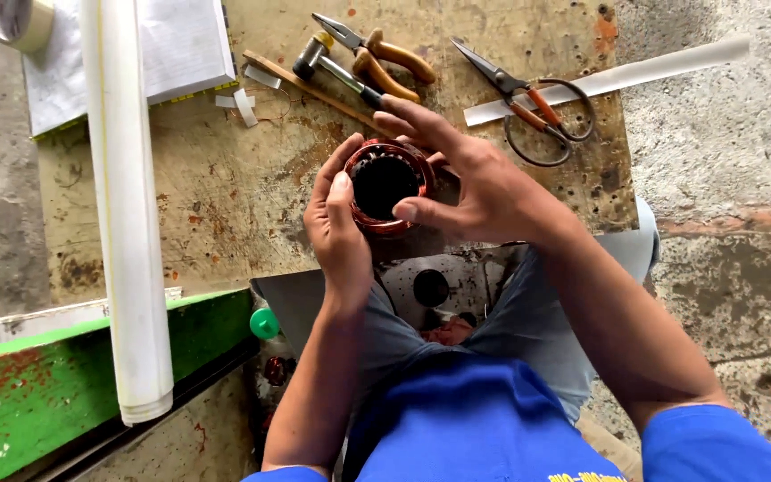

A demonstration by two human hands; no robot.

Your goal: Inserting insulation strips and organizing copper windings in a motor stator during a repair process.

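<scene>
Head view, looking down over a seated person at work. A worn, rust-stained board (225, 192) is serving as the bench surface, lying flat in front of the knees so that everything on it is staying within arm's reach. A long white roll (127, 214) is lying across the board's left part and overhanging a green-painted beam (64, 375); beside its upper end a white sheet stack (176, 45) is resting. Along the far edge, tools are waiting side by side: a small hammer (332, 67), pliers with tan handles (381, 58), and scissers-type shears (528, 103) lying partly over a white strip (635, 71).

At the centre, a round motor stator (384, 186) with reddish copper windings around a dark bore is being held just above the board, its open end facing the camera, probably so that the windings can be inspected. The left hand (339, 236) is cupping its left side, fingers together and curled against the rim. The right hand (479, 183) is gripping from the right, thumb pressing the near rim, fingers spread over the far rim, so both hands are clamped on the stator.
</scene>
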